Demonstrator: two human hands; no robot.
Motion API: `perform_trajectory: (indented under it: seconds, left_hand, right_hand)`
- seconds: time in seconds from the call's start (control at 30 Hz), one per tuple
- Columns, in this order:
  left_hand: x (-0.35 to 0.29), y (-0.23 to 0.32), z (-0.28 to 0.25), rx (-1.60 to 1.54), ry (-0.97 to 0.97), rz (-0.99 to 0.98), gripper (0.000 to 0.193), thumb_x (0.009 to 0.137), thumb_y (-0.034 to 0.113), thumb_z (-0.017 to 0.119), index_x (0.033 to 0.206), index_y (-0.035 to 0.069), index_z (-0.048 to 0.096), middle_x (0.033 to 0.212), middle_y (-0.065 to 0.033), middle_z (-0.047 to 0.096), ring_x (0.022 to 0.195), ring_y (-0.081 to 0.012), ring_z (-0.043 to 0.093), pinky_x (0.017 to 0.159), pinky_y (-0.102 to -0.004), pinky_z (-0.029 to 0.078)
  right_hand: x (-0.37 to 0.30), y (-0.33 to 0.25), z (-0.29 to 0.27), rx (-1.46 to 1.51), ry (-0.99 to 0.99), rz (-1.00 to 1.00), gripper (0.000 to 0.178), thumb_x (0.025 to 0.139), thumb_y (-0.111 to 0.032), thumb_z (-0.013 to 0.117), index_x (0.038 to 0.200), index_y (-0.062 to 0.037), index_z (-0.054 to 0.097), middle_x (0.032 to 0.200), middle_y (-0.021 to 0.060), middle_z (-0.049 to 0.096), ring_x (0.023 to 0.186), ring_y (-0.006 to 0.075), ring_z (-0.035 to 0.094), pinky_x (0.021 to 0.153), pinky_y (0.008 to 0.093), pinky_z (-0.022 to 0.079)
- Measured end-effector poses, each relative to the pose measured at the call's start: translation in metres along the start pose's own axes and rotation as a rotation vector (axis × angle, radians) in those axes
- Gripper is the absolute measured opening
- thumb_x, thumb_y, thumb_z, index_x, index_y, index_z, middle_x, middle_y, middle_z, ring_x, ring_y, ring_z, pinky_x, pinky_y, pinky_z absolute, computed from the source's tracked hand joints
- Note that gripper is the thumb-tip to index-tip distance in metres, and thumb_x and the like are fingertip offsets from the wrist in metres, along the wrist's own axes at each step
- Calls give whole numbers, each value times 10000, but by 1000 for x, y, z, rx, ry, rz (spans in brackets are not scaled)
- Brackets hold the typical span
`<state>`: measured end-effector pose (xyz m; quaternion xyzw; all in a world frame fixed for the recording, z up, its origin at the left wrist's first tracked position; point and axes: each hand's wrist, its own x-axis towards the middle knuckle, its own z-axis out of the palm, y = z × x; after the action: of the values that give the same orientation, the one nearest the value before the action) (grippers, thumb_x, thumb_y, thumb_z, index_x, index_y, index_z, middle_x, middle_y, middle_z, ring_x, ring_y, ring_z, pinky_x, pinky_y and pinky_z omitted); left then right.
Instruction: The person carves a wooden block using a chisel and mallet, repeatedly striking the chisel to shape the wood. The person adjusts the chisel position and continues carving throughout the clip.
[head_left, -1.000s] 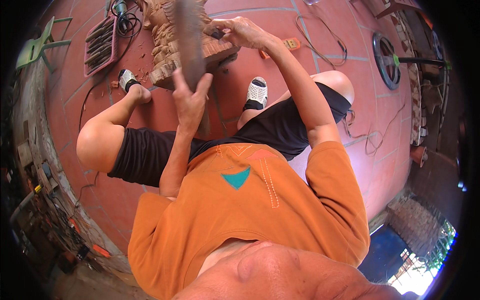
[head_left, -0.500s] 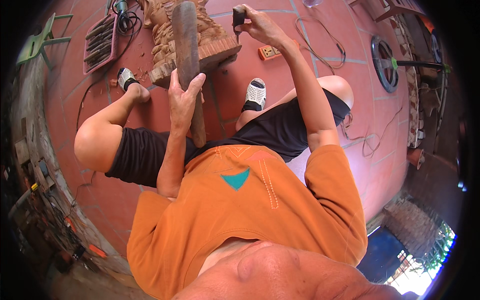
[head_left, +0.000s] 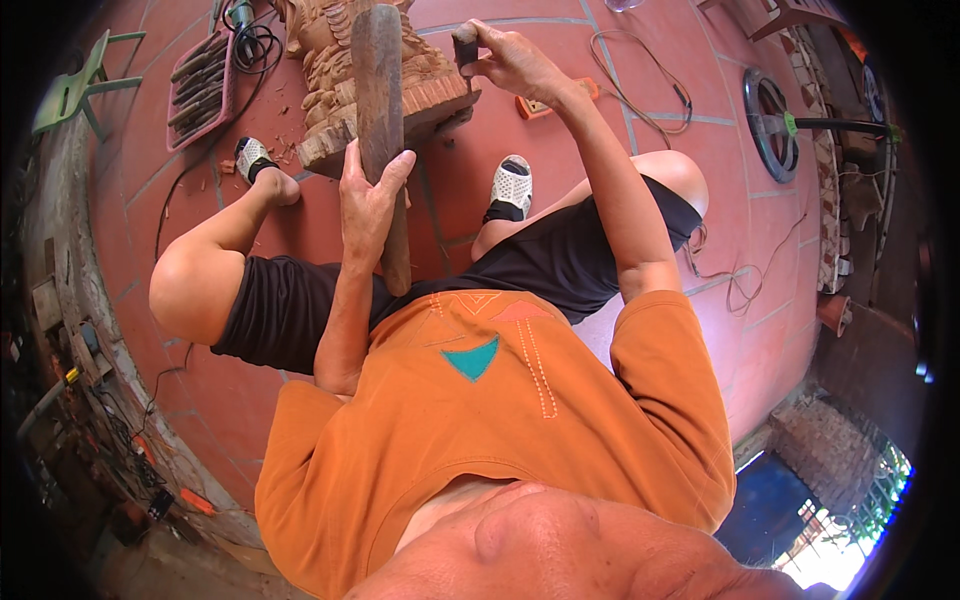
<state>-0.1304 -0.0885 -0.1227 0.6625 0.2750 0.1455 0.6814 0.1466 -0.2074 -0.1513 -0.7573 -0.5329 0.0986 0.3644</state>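
Observation:
A long, worn wooden club point(head_left: 378, 90) stands nearly lengthwise in front of me, its narrow end by my lap. My left hand point(head_left: 368, 205) is closed round its lower part, thumb along the right side. At the upper middle, my right hand point(head_left: 518, 68) grips a chisel point(head_left: 466, 48) by its dark handle. The chisel points down at the right edge of a carved wooden piece point(head_left: 335, 115); whether its tip touches the wood is hard to tell. The club hides part of the carving.
A pink tray point(head_left: 230, 75) of several chisels lies at upper left, near a power tool point(head_left: 240, 14) with a black cord. An orange power strip point(head_left: 535, 106) sits behind my right hand. Wood chips point(head_left: 285, 155) litter the red tiles. A green chair point(head_left: 75, 95) stands far left.
My right hand has shifted slightly left and down with the chisel, which now sits closer over the carving's edge. My left hand and the club have barely moved.

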Motion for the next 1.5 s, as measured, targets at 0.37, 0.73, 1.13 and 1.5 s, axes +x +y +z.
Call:
perform_trajectory:
  seconds: [0.37, 0.73, 1.13, 1.5]
  left_hand:
    - [-8, -2, 16, 76, 122, 207, 473, 929, 233, 763, 1246, -11, 512, 814, -79, 681, 616, -115, 615, 569, -270, 511]
    - [-10, 5, 13, 85, 151, 205, 563, 935, 263, 753, 1336, -22, 478, 830, -101, 696, 634, -119, 635, 583, -298, 528]
    - [-1, 3, 1, 77, -12, 4, 420, 950, 265, 734, 1222, 2, 553, 775, -37, 637, 586, -92, 585, 519, -259, 482]
    - [-1, 6, 2, 18, -32, -16, 402, 946, 263, 739, 1203, 10, 561, 788, -23, 617, 612, -91, 580, 544, -258, 490]
  right_hand:
    - [-2, -19, 8, -105, -26, -77, 647, 826, -95, 752, 1427, -100, 515, 1025, 214, 726, 928, 395, 710, 797, 432, 567]
    - [-1, -24, 8, -95, -40, -91, 584, 828, -68, 724, 1385, -142, 565, 992, 208, 740, 858, 372, 729, 758, 421, 580]
    - [2, 29, -13, -117, 164, 199, 393, 874, -82, 724, 1215, -71, 528, 881, 124, 696, 791, 246, 689, 735, 401, 550]
    - [4, 15, -3, 163, 115, 509, 423, 872, -179, 739, 1199, -43, 508, 868, 108, 650, 762, 207, 672, 666, 368, 563]
